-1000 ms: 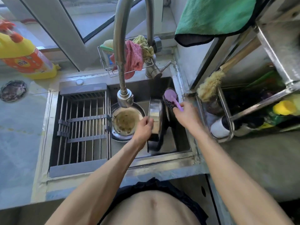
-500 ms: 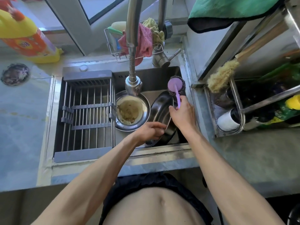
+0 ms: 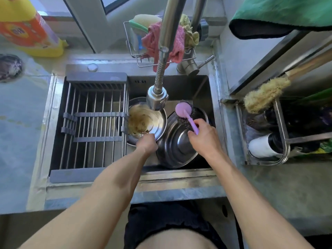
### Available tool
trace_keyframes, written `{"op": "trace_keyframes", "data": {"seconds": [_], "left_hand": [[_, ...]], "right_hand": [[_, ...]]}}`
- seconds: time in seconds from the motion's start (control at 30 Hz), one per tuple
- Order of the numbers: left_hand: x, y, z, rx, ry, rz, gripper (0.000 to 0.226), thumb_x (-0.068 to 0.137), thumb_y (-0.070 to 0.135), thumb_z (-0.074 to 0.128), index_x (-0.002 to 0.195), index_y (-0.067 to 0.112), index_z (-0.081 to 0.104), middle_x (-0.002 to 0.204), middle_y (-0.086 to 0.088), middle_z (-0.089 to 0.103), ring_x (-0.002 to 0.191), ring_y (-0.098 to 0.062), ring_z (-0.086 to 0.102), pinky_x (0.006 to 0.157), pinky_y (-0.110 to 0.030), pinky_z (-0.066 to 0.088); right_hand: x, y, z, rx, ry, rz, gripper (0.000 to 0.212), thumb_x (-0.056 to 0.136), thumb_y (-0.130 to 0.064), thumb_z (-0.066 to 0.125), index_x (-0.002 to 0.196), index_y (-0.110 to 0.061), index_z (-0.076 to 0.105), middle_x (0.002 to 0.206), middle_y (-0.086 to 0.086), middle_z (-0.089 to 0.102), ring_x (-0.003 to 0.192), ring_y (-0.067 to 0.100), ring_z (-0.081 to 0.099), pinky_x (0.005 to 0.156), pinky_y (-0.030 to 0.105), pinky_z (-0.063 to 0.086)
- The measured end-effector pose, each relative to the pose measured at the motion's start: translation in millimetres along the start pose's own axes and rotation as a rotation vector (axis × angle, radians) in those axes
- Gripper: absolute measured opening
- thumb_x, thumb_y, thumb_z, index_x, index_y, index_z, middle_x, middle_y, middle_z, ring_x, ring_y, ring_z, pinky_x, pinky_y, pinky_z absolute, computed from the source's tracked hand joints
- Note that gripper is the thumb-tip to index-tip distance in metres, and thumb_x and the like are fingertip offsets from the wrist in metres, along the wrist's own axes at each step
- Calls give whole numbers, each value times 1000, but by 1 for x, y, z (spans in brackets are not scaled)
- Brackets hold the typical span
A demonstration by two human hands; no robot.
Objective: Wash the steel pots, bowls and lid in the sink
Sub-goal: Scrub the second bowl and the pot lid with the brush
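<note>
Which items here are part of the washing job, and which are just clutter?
In use: steel lid, dirty pot, purple-handled scrubber, faucet, left hand, right hand.

Lying about: detergent bottle, drying rack, pink cloth, green towel, straw brush.

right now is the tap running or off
Off, as far as can be seen: no stream falls from the faucet head onto the dirty pot beneath it, though a thin trickle could be missed.
</note>
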State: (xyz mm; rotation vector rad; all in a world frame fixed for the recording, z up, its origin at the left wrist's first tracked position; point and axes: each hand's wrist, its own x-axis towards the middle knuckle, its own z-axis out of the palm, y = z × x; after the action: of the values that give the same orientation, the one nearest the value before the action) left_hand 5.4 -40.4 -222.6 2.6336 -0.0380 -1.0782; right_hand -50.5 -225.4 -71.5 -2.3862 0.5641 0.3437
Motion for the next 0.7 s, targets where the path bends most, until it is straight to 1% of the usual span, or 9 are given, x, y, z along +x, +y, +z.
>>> {"op": "trace_keyframes", "data": {"seconds": [0.1, 0.17, 0.23, 0.33, 0.43, 0.47, 0.53, 0.63, 0.7], "left_hand": [[2, 3, 11, 197, 13, 66, 38, 98, 4, 42, 130, 13, 60, 129, -11, 65, 119, -33, 63, 87, -37, 49], [4, 4, 13, 272, 60, 106, 40, 99, 2, 39, 131, 13, 60, 130, -10, 66, 119, -32, 64, 91, -37, 51], [5, 5, 11, 321, 91, 147, 39, 99, 1, 40, 130, 13, 61, 128, -10, 66, 117, -32, 65, 90, -37, 51], [-1, 4, 7, 308, 131, 211, 34, 95, 5, 47, 124, 11, 63, 123, -11, 66, 114, -33, 64, 86, -38, 51], [-9, 3, 1, 310, 190, 233, 30, 92, 10, 53, 119, 12, 66, 118, -9, 68, 110, -31, 66, 83, -37, 52], [-11, 2, 0, 310, 212, 241, 30, 91, 10, 54, 119, 13, 66, 117, -8, 69, 110, -30, 65, 82, -36, 52], [-16, 0, -2, 321, 238, 259, 32, 90, 10, 54, 121, 13, 65, 116, -8, 69, 111, -29, 63, 83, -36, 51], [-26, -2, -4, 361, 265, 283, 34, 88, 7, 54, 120, 13, 66, 114, -7, 69, 110, -29, 64, 81, -37, 52], [-30, -2, -7, 383, 264, 305, 32, 87, 4, 54, 114, 11, 68, 113, -7, 69, 109, -30, 64, 80, -39, 53]], "right_hand": [[-4, 3, 5, -9, -32, 46, 19, 92, -19, 55, 111, -19, 57, 91, 5, 61, 74, 21, 58, 56, 29, 45], [-5, 7, 5, -14, -29, 57, 19, 92, -19, 55, 111, -20, 58, 90, 5, 61, 75, 23, 59, 58, 29, 47], [-4, 10, 5, -20, -19, 59, 17, 93, -20, 56, 110, -21, 57, 90, 4, 61, 73, 20, 58, 56, 28, 45], [-1, 10, 6, -24, -13, 50, 14, 93, -20, 56, 107, -21, 58, 88, 4, 62, 65, 12, 52, 51, 25, 39], [2, 8, 11, 37, -7, 59, 15, 92, -19, 56, 107, -20, 60, 91, 3, 63, 65, 6, 49, 49, 19, 34], [3, 7, 13, 65, -6, 76, 16, 92, -18, 56, 108, -20, 61, 93, 3, 63, 66, 6, 50, 50, 17, 33], [5, 8, 19, 120, 2, 126, 15, 91, -17, 56, 105, -18, 61, 93, 4, 63, 68, 13, 52, 50, 16, 32], [4, 12, 23, 201, 28, 192, 4, 90, -16, 55, 90, -14, 59, 80, 4, 59, 66, 19, 50, 51, 21, 34], [4, 16, 23, 256, 40, 216, 10, 90, -18, 55, 81, -15, 56, 70, 0, 54, 61, 18, 48, 50, 25, 33]]}}
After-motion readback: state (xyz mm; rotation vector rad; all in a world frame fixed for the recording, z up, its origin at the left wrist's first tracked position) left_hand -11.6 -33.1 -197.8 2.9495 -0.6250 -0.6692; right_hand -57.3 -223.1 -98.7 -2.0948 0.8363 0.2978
